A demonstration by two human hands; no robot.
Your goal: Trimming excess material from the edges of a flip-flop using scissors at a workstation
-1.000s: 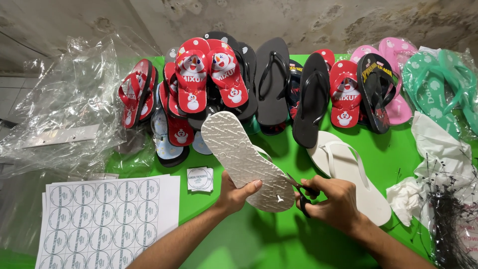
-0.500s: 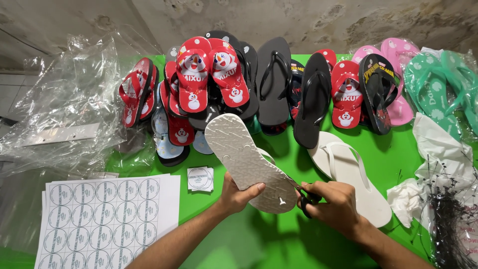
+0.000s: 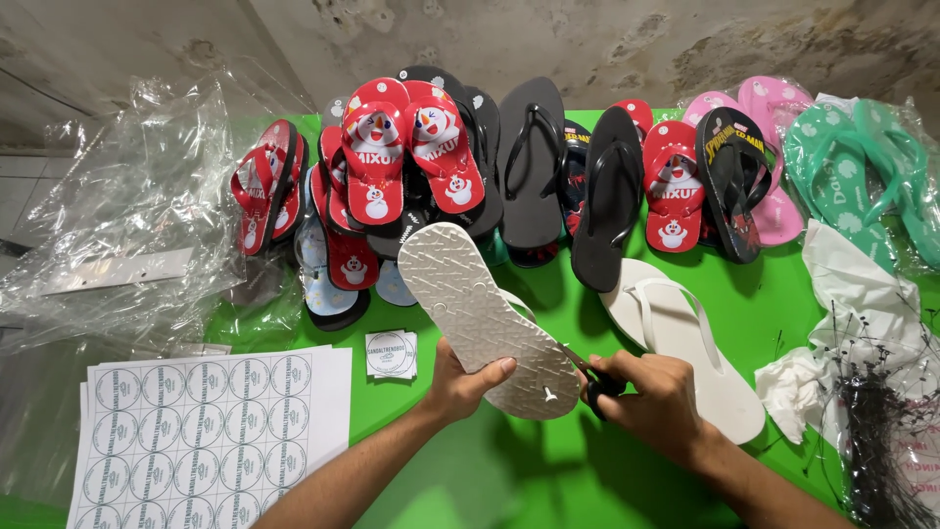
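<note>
While a sticker sheet is lying at the tabletop's near-left corner, a white sandal, sole up, is being gripped by the left hand; the right hand is closed on a dark tool at its heel, and its mate is lying untouched rightward.

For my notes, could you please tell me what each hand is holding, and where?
Left hand grips the upturned white rubber flip-flop by its side edge; right hand holds a small dark tool, unidentifiable.
</note>
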